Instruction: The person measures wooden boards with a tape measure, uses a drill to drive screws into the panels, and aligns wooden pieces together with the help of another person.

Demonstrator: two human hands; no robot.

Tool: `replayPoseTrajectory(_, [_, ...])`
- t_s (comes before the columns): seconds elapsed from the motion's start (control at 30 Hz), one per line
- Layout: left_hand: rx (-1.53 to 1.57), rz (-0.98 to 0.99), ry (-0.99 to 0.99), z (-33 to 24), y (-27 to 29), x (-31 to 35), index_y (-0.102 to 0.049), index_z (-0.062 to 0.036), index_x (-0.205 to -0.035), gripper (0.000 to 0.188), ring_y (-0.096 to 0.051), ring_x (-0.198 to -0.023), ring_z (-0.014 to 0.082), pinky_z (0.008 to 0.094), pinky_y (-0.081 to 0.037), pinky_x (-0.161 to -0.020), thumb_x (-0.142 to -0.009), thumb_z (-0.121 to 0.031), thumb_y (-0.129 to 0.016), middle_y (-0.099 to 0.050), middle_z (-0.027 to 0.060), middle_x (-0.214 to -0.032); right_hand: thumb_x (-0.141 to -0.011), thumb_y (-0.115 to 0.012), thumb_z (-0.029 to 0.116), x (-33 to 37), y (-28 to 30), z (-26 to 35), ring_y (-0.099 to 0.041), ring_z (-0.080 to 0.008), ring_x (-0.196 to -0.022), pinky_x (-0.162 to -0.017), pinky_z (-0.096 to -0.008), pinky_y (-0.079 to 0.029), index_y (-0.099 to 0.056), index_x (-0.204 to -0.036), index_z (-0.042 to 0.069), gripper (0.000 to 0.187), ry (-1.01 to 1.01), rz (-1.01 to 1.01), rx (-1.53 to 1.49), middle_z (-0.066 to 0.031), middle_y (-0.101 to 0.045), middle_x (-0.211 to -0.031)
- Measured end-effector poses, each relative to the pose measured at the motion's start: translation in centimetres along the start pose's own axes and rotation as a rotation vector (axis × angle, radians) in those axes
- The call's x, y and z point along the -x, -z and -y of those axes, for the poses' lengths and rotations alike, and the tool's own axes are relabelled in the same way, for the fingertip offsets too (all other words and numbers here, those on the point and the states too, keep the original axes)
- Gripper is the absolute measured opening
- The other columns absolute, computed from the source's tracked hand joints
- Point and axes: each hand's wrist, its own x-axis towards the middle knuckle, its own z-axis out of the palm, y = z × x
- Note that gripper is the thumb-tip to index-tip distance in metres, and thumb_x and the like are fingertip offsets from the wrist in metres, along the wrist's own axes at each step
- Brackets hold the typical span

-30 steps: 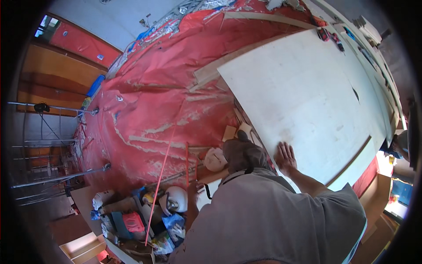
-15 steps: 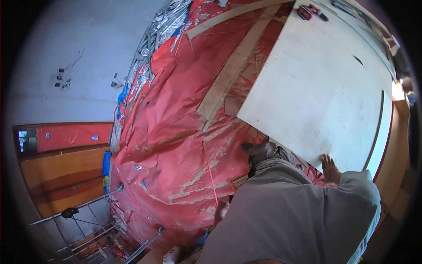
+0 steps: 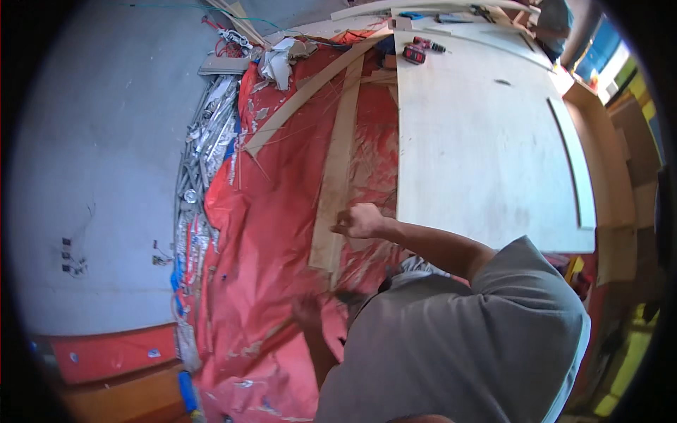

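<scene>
Head view on my monitor shows both of the wearer's hands in the air, and I judge the step in hand to be a reach or a shift of stance rather than a settled grip. The right hand hangs in line with the long wooden plank, its fingers curled inward; I cannot tell whether they pinch anything, or how high above the wood they are. The left hand is lower and further left, over the red sheet, too blurred for me to read as spread or gathered. The plank lies flat on that sheet, left of the broad white panel and apart from it. As I see it, a grip on the plank would call for lowering the right hand to its near end and opening the curled fingers first. The white panel serves as a counter: a red and black cordless drill lies near its far left corner and a narrow pale strip along its right side. On the floor the red sheet is creased and dusty, with a curved wooden strip beyond the plank. Metal pipes are heaped along the foot of the grey wall, where loose wires poke out, and another person stands at the upper right.
</scene>
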Motion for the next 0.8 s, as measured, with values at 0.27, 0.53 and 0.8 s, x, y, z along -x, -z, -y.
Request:
replayPoseTrajectory(0.27, [0.386, 0.864, 0.35, -6.9, -15.9, -5.2, -0.058, -0.0011, -0.129, 0.062, -0.06, -0.126, 0.0368, 0.0545, -0.042, -0.117, -0.108, -0.057, -0.043, -0.063, 0.019, -0.138, -0.102, -0.059, 0.052, -5.3, -8.5, 24.4, -0.069, -0.0397, -0.115, -0.105, -0.0444, -0.051, -0.073, -0.122, 0.004, 0.054, -0.291, -0.415, 0.196, -0.0179, -0.074, -0.121])
replayPoseTrajectory(0.53, [0.012, 0.651, 0.822, -6.3, -15.8, -12.5, -0.053, -0.0043, -0.141, 0.059, -0.063, -0.128, 0.0368, 0.0559, -0.05, -0.112, -0.108, -0.053, -0.046, -0.065, 0.0165, -0.138, -0.104, -0.056, 0.041, -10.6, -12.3, 8.5, -0.072, -0.0359, -0.099, -0.085, -0.0472, -0.058, -0.075, -0.111, 0.014, 0.033, 0.038, -0.049, -0.134, -0.0151, -0.074, -0.108])
replayPoseTrajectory(0.8, [-0.559, 0.308, 0.533, -14.9, -4.9, -24.1, -0.057, -0.0055, -0.131, 0.039, -0.065, -0.123, 0.0344, 0.05, -0.053, -0.104, -0.108, -0.037, -0.053, -0.067, 0.0157, -0.131, -0.091, -0.068, 0.017, -7.7, -4.1, -11.0, -0.067, -0.033, -0.121, -0.1, -0.0443, -0.057, -0.079, -0.112, 0.012, 0.024, -0.521, -0.669, 0.088, -0.0097, -0.075, -0.124])
